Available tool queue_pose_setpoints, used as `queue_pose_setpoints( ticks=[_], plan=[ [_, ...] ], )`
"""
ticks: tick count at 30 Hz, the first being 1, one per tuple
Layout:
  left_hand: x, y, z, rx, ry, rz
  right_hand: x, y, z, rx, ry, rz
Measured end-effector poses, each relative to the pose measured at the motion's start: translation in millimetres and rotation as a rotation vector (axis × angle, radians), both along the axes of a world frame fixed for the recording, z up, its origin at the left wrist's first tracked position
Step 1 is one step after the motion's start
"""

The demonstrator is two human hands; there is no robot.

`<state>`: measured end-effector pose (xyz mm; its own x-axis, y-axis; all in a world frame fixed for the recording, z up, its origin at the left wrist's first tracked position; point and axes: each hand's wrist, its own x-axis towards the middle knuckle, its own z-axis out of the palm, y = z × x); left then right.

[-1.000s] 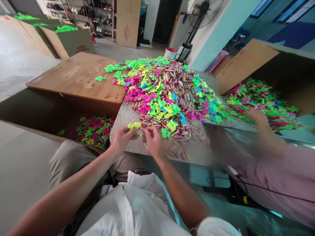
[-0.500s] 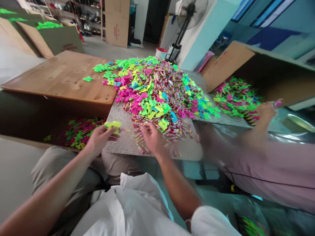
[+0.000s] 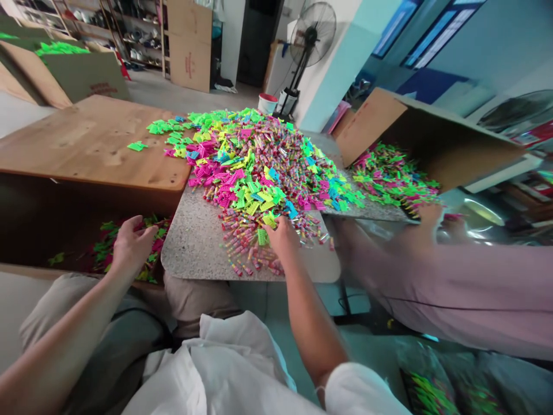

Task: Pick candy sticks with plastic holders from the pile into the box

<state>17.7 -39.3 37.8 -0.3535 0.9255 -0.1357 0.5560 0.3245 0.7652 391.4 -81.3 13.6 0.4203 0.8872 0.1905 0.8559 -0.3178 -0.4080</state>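
My left hand [image 3: 129, 243] hangs open, fingers apart, over loose pink and green plastic pieces [image 3: 151, 227] in a dark cardboard box [image 3: 38, 222] below the table's left edge. It holds nothing. My right hand [image 3: 284, 237] rests on the near edge of a big heap of neon plastic pieces and small tubes [image 3: 259, 161]. Its fingertips curl down by a yellow piece [image 3: 269, 219] and are hidden. The heap lies on a speckled stone tabletop [image 3: 194, 253].
A wooden board [image 3: 90, 144] adjoins the tabletop on the left. A tilted cardboard box [image 3: 432, 135] spills pieces at right, where a co-worker's hand [image 3: 428, 222] and pink sleeve [image 3: 466, 288] reach. A fan [image 3: 313, 29] and bucket [image 3: 268, 102] stand behind.
My left hand carried a yellow piece left off the table to the box and now holds nothing. My right hand moved forward into the heap's edge. The view shifted left.
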Motion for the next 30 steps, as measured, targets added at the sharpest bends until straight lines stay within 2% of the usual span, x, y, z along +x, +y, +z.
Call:
queue_pose_setpoints(
  ticks=[2, 3, 5, 7, 10, 12, 14, 15, 17, 19, 21, 23, 25, 28, 30],
  plan=[
    [10, -2, 1.7, 0.015, 0.027, -0.005, -1, 3, 2.0, 0.037, 0.02, 0.014],
    [16, -3, 1.1, 0.038, 0.011, -0.053, -4, 3, 4.0, 0.061, 0.031, 0.028],
    [28, -9, -3.1, 0.109, -0.055, -0.243, -15, 1, 9.5, 0.111, 0.075, 0.089],
    [43, -17, -9.3, 0.199, -0.107, -0.49, -35, -5, 16.0, 0.131, 0.17, 0.206],
    [62, -31, -17.0, 0.432, 0.0, -0.81, -73, -17, 25.5, 0.042, 0.391, 0.441],
    [68, -36, -20.1, 0.561, 0.115, -0.963, -93, -23, 30.7, -0.046, 0.524, 0.574],
    [68, -37, -23.3, 0.587, 0.133, -1.031, -104, -28, 34.4, -0.112, 0.611, 0.645],
    [66, -36, -25.3, 0.555, 0.092, -0.993, -105, -31, 35.5, -0.138, 0.622, 0.647],
    [60, -34, -30.0, 0.396, -0.074, -0.789, -101, -37, 36.1, -0.197, 0.527, 0.612],
    [53, -31, -33.8, 0.169, -0.36, -0.543, -94, -45, 34.4, -0.275, 0.267, 0.567],
    [46, -30, -35.5, -0.036, -0.705, -0.399, -89, -53, 30.9, -0.37, -0.03, 0.54],
    [42, -30, -35.6, -0.157, -0.977, -0.319, -88, -58, 26.9, -0.451, -0.22, 0.53],
    [39, -31, -35.6, -0.215, -1.104, -0.273, -90, -60, 23.9, -0.503, -0.286, 0.525],
    [36, -31, -36.2, -0.2, -1.12, -0.256, -95, -56, 22.3, -0.513, -0.256, 0.518],
    [35, -31, -35.5, -0.163, -1.074, -0.266, -96, -50, 22.9, -0.471, -0.137, 0.496]
  ],
)
